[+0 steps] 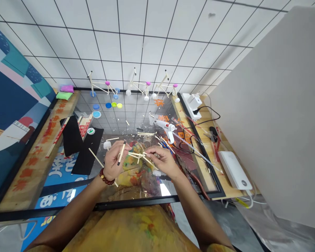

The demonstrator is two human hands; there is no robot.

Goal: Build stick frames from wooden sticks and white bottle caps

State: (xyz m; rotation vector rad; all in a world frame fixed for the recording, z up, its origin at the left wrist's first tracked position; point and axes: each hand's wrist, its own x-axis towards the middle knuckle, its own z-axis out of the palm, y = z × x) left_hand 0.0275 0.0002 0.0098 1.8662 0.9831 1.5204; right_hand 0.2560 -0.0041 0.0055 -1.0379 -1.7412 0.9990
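My left hand (114, 159) is closed around a short pale stick with black ends (121, 153), held at a slant. Thin wooden sticks joined into a small frame (138, 155) run from there to my right hand (161, 158), whose thumb and fingers pinch the frame's far joint. Whether the black-ended stick is fixed to the frame is hidden by my left fingers. A loose wooden stick (96, 157) lies near my left wrist. White round caps (107, 145) sit beside the left hand, and another white cap (156, 173) lies below the right.
Three stick-built tricycle models (139, 85) stand along the tiled wall. A white glue gun (166, 126) with its cable lies to the right, near a power strip (191, 106). Black sheets (88, 157), bundled sticks (84, 124) and coloured caps (108, 105) lie on the left. Scraps litter the glass.
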